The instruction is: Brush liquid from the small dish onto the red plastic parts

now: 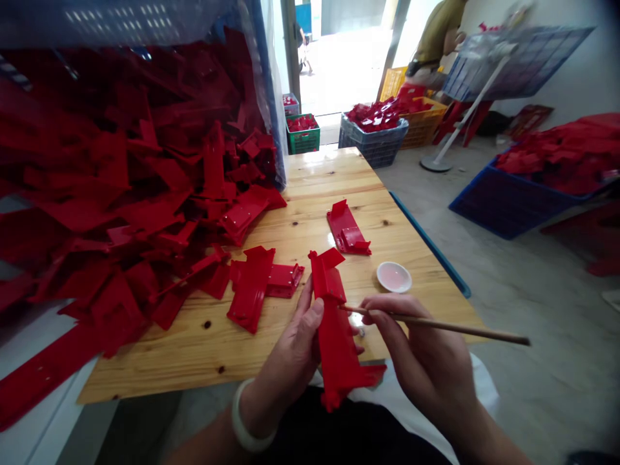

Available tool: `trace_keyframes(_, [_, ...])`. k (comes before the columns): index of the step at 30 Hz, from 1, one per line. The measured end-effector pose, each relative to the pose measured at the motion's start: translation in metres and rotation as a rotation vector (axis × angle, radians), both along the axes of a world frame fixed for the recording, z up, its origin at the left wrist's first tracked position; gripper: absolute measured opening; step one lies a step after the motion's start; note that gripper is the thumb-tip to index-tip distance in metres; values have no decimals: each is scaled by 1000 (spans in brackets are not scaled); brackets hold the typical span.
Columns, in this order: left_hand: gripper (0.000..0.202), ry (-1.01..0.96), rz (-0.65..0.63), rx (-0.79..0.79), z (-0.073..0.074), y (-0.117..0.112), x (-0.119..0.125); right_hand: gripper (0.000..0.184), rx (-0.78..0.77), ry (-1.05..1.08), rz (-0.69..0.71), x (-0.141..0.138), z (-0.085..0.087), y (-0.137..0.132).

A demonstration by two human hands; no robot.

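Observation:
My left hand (295, 352) grips a long red plastic part (334, 323) upright over my lap, thumb on its left edge. My right hand (421, 352) pinches a thin wooden stick (450, 327), whose tip touches the part's right side. A small white dish (394, 276) sits on the wooden table (310, 194) just beyond my right hand. More red parts lie loose on the table: one (347, 228) behind the dish and two (261, 284) to the left of the held part.
A large heap of red parts (121, 194) spills from a blue-lined bag over the table's left half. To the right stand blue crates (508, 200) and orange crates of red parts on the floor. Another person (436, 39) sits near the doorway.

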State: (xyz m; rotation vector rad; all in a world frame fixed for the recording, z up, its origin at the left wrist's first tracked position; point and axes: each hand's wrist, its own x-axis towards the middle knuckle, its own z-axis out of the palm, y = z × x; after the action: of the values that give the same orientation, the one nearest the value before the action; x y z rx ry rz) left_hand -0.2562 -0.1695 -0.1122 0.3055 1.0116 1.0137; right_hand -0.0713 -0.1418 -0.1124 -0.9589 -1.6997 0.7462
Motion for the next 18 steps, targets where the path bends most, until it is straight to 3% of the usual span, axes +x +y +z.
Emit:
trace_keyframes(4, [90,-33,-81,-126,4,2,-5,20,-60,42,-74,5,0,-2])
trace_keyframes(7, [96,-154,-125,-136,2,1,-9,17,-116,151,-114,4,1,-2])
trace_keyframes(12, [84,-181,-44,-155,7,0,-7,13,-192,300,-142,-4,-1,-4])
trace_keyframes(18, [84,-146,-16,-183,10,0,-4,10,-243,362,-148,-13,-2,-3])
